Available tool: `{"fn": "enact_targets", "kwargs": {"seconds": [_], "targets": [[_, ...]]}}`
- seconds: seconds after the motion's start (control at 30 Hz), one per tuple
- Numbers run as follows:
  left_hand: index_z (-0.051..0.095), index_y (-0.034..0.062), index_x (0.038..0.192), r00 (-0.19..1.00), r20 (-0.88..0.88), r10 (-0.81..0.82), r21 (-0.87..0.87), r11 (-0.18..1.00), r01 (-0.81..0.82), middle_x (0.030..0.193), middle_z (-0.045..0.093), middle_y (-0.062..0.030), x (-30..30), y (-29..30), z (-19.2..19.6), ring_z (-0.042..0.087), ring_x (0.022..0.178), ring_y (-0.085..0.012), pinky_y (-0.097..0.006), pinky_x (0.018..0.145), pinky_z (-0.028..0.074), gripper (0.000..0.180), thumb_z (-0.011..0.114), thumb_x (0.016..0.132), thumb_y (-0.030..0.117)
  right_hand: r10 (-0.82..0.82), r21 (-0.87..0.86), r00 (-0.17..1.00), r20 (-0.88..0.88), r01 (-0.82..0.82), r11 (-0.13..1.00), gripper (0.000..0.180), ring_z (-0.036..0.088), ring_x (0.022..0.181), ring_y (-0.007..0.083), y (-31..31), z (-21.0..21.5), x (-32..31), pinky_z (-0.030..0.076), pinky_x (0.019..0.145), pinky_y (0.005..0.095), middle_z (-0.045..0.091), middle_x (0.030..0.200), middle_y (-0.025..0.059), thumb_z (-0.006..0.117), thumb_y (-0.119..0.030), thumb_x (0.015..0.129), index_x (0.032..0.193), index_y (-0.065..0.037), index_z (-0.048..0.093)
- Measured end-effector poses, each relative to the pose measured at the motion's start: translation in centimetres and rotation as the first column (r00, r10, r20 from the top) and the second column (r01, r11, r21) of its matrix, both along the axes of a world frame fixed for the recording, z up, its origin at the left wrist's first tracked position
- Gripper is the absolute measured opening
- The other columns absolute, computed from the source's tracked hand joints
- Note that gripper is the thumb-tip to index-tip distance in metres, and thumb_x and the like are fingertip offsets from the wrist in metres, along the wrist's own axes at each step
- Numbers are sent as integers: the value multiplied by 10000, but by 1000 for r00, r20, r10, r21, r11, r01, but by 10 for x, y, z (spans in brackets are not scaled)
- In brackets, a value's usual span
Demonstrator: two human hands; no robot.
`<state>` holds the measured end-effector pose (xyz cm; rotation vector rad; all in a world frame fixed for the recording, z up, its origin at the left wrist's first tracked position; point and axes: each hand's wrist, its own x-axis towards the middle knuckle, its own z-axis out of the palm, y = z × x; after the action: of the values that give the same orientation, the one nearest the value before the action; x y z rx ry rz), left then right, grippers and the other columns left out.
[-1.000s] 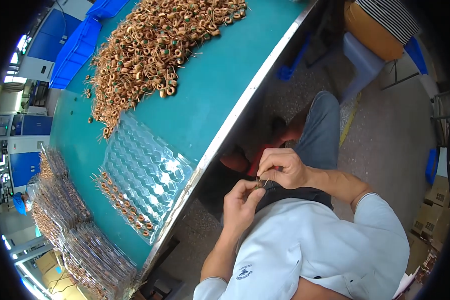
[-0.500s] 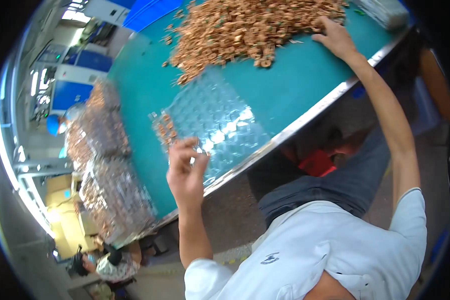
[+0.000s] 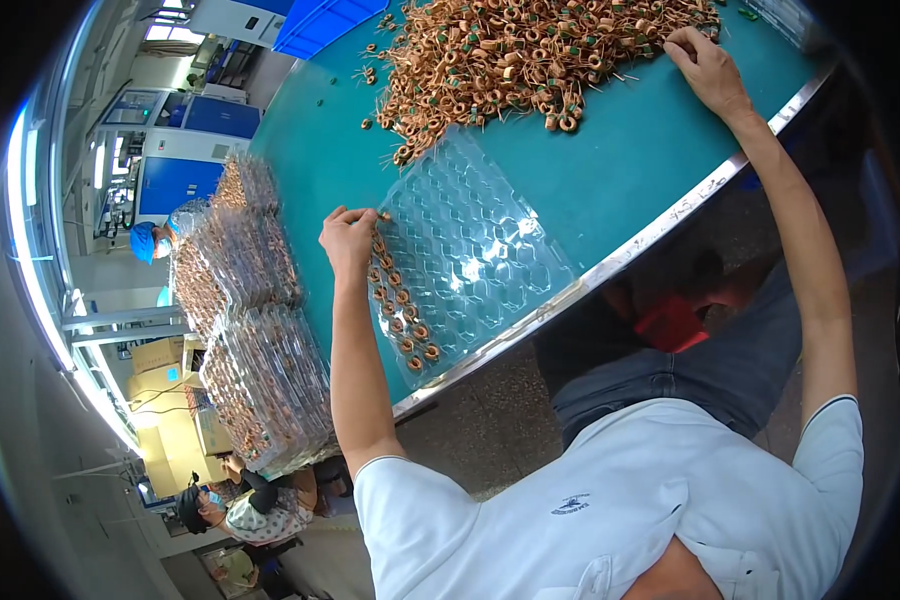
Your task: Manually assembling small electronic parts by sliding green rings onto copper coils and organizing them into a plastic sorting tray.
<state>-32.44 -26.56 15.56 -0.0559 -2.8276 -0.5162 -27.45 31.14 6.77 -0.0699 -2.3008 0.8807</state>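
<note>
Now left hand (image 3: 348, 238) at tray (image 3: 490, 230)

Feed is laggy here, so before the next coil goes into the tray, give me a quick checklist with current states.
1. Left hand at the tray edge, by the filled column: ok.
2. Coil in left fingertips: cannot tell, too small.
3. Right hand on the coil pile: ok.
4. Empty pockets in tray: ok, most are empty.
5. Tray flat on the table: ok.
6. Filled tray stacks apart from the tray: ok.
</note>
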Motion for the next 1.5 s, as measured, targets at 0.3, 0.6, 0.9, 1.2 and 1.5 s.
{"fn": "enact_targets", "kwargs": {"seconds": [0.3,0.6,0.9,1.2,1.5], "targets": [[697,12,1035,903,-338,-264,-301,940,162,1027,680,-186,17,13,-5,637,960,-357,-427,883,491,344,758,721,139,30,-153,998,51,-22,988,262,650,829,190,-13,30,37,503,754,332,686,909,79,655,-300,895,1023,-72,673],[585,-16,1228,817,173,-551,923,380,60,991,650,-80,258,237,-4,615,819,-113,-229,683,511,307,617,923,13,440,-763,897,-53,-321,562,217,581,684,84,-85,41,201,491,602,215,661,862,81,561,-122,985,1149,21,572],[674,-38,909,777,141,-613,915,380,133,901,647,-80,288,286,-103,606,765,-115,-232,669,504,139,628,944,87,716,-727,685,138,-420,542,232,678,818,134,-110,-21,288,552,730,255,694,872,76,701,-147,895,1054,8,635],[644,-18,839,793,-19,-609,761,506,406,896,640,-93,305,295,-120,616,759,-172,-281,651,502,120,645,918,72,492,-487,835,248,-331,808,251,705,786,221,-105,-37,312,548,677,305,695,843,141,774,-84,765,956,29,655],[422,-31,1383,615,264,-743,964,175,-202,1256,554,-120,300,301,-144,578,988,-129,-234,762,482,544,638,956,226,446,-800,883,146,-160,578,186,682,748,148,-101,-48,320,550,656,265,696,840,96,718,-137,875,976,-12,623]]}}
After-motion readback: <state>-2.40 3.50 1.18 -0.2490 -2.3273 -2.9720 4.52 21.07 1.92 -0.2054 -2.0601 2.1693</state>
